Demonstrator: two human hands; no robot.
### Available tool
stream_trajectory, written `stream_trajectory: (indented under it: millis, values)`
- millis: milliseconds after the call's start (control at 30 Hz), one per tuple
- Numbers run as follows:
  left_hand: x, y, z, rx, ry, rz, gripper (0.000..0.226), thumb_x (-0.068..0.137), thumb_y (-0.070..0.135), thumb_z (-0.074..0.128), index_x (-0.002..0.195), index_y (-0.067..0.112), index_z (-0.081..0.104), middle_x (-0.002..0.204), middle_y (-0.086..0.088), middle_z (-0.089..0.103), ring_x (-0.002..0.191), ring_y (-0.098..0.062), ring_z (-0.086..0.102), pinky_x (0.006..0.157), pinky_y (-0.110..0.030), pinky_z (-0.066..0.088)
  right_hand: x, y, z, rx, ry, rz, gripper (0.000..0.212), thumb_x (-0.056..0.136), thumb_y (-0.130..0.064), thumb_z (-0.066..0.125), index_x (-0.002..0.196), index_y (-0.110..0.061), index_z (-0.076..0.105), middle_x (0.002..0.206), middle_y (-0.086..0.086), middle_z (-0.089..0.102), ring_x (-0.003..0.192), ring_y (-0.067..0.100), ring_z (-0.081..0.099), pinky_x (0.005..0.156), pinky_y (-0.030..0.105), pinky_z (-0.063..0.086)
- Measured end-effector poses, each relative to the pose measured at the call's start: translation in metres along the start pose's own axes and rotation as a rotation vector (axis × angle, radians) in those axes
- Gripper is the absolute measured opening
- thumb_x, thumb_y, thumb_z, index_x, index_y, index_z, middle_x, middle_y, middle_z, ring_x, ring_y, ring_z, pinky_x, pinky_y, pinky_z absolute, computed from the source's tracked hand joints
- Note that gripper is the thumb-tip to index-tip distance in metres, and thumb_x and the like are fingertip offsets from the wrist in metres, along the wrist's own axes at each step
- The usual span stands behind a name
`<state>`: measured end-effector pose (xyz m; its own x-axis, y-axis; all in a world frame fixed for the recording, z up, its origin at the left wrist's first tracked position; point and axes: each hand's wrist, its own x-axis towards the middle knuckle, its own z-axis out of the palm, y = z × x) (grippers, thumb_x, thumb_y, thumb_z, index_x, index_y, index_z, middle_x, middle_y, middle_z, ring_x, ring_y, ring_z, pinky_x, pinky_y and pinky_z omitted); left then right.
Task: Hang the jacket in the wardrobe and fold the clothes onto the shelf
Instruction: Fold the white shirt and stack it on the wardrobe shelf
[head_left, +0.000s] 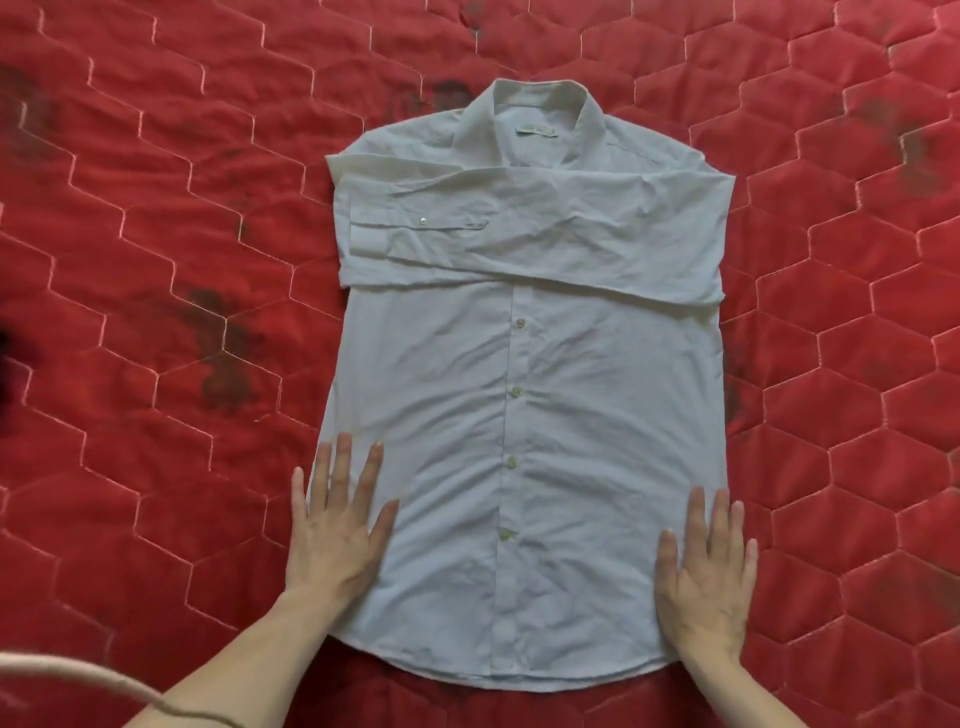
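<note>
Left hand (332, 540) and right hand (709, 577): fingers straight, grip open, holding nothing, pressed flat on shirt (519, 405) hem corners, likely smoothing before the next fold. Shirt: front up on red bed (156, 208), sleeves crossed over chest.

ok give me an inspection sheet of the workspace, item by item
surface: red quilted bedspread with a hexagon stitch pattern and dark blotches
job's things: pale shirt lies flat, front up, buttoned, sleeves folded across the chest, collar far from the person
clutter: nothing seen
grippers: left hand flat on the shirt's lower left edge, fingers straight; right hand flat on the lower right edge
cables: pale cord at the lower left corner
surroundings: nothing seen beyond the bedspread; dark blur at the left edge, cannot tell what
</note>
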<state>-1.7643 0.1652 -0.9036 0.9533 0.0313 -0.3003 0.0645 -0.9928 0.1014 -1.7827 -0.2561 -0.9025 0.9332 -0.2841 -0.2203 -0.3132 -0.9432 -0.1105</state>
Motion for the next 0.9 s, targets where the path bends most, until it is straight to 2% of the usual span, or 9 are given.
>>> stream_trajectory:
  millis: [167,333,433,500,533,633,700,800,900]
  values:
    - [-0.028,-0.004,0.004,-0.021,-0.061,-0.116,0.079,0.101,0.066,0.020,0.167,0.028,0.000,0.175,-0.010,-0.007,0.161,-0.030,-0.006,0.126,-0.061,0.014,-0.019,0.003,-0.004,-0.038,-0.014,-0.010,0.071,0.104,-0.050,0.024,0.166,-0.016,0.018,0.173,0.015,0.016,0.159,0.033,0.016,0.120,0.062,0.026]
    - [-0.066,-0.016,0.000,-0.018,-0.129,-0.124,0.082,0.100,0.071,0.011,0.167,0.025,0.008,0.174,-0.011,0.007,0.158,-0.036,0.015,0.120,-0.058,0.030,-0.046,0.003,-0.009,-0.061,-0.051,0.026,0.075,0.102,-0.054,0.022,0.166,-0.017,0.018,0.172,0.018,0.016,0.158,0.037,0.020,0.117,0.065,0.029]
    - [-0.072,-0.014,-0.016,-0.162,-0.081,-0.171,0.087,0.093,0.066,0.049,0.164,0.019,0.026,0.161,-0.014,0.031,0.139,-0.039,0.040,0.110,-0.058,0.042,-0.055,-0.008,-0.016,0.027,-0.019,0.097,0.066,0.106,-0.047,0.040,0.163,-0.018,0.029,0.168,0.017,0.026,0.152,0.039,0.029,0.113,0.063,0.035]
    - [-0.065,-0.007,-0.030,-0.372,-0.040,-0.324,0.097,0.082,0.050,0.078,0.160,0.019,0.029,0.143,-0.010,0.039,0.128,-0.032,0.045,0.110,-0.054,0.038,-0.053,-0.016,-0.024,0.171,0.027,0.187,0.066,0.100,-0.043,0.059,0.158,-0.019,0.039,0.158,0.016,0.039,0.139,0.042,0.040,0.108,0.060,0.040]
    - [-0.059,-0.005,-0.038,-0.473,-0.039,-0.412,0.096,0.078,0.043,0.084,0.156,0.020,0.033,0.135,-0.007,0.045,0.123,-0.029,0.048,0.110,-0.050,0.035,-0.051,-0.019,-0.029,0.244,0.060,0.242,0.069,0.096,-0.045,0.064,0.156,-0.019,0.042,0.150,0.017,0.045,0.131,0.042,0.044,0.106,0.059,0.041]
    - [-0.037,-0.013,-0.054,-0.567,-0.118,-0.583,0.048,0.083,0.040,0.078,0.121,0.019,0.058,0.094,0.006,0.065,0.098,-0.024,0.063,0.096,-0.041,0.030,-0.049,-0.027,-0.043,0.518,0.075,0.466,0.070,0.090,-0.039,0.077,0.148,-0.018,0.045,0.134,0.019,0.060,0.120,0.042,0.055,0.101,0.053,0.045]
    - [-0.030,-0.024,-0.059,-0.610,-0.274,-0.580,0.027,0.083,0.037,0.076,0.097,0.015,0.070,0.083,0.005,0.070,0.089,-0.024,0.068,0.090,-0.040,0.042,-0.052,-0.028,-0.050,0.619,0.037,0.592,0.049,0.092,-0.033,0.076,0.132,-0.013,0.056,0.114,0.014,0.066,0.111,0.040,0.061,0.094,0.048,0.046]
    - [-0.027,-0.036,-0.067,-0.831,-0.430,-0.515,0.011,0.088,0.021,0.074,0.097,0.016,0.078,0.092,0.002,0.079,0.088,-0.020,0.075,0.083,-0.041,0.061,-0.061,-0.021,-0.056,0.664,0.016,0.620,0.023,0.094,-0.031,0.073,0.098,-0.010,0.065,0.088,0.009,0.066,0.093,0.040,0.063,0.081,0.044,0.046]
    - [-0.027,-0.041,-0.079,-0.986,-0.491,-0.497,0.011,0.093,0.008,0.070,0.101,0.012,0.077,0.094,0.000,0.080,0.080,-0.011,0.077,0.064,-0.021,0.058,-0.069,-0.007,-0.059,0.765,-0.003,0.627,0.018,0.094,-0.024,0.075,0.084,-0.009,0.069,0.077,0.008,0.068,0.082,0.037,0.066,0.066,0.035,0.047]
